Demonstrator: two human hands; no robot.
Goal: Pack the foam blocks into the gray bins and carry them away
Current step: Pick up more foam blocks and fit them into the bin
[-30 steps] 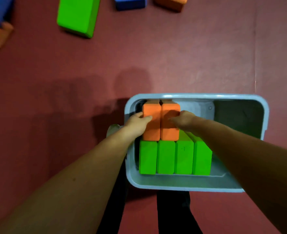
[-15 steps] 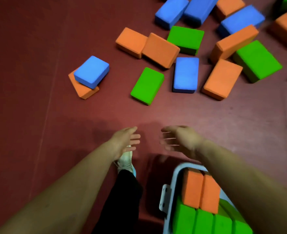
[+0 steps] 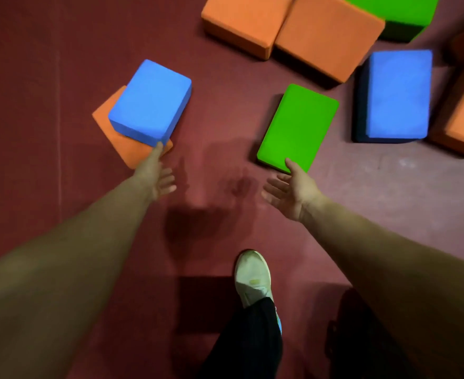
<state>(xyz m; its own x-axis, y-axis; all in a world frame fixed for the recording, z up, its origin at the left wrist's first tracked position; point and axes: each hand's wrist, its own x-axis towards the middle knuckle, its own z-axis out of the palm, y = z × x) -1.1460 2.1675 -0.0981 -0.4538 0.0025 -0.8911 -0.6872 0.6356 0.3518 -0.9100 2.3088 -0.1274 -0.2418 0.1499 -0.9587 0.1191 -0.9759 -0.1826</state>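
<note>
Dim, warm indoor light — soft all over.
Light from above and behind: the left hand point(image 3: 157, 177) and right hand point(image 3: 291, 188) throw 2 dark shadows forward onto the red floor point(image 3: 34, 132); pale sheen at right, lower corners smeared and stretched.

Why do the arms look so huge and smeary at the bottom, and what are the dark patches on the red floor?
Head view: the wide-angle lens swells the forearms at the edge and they blur; the left hand and right hand look sharper. Head view: the patches on the floor are shadows of hands and body, light likely overhead.
</note>
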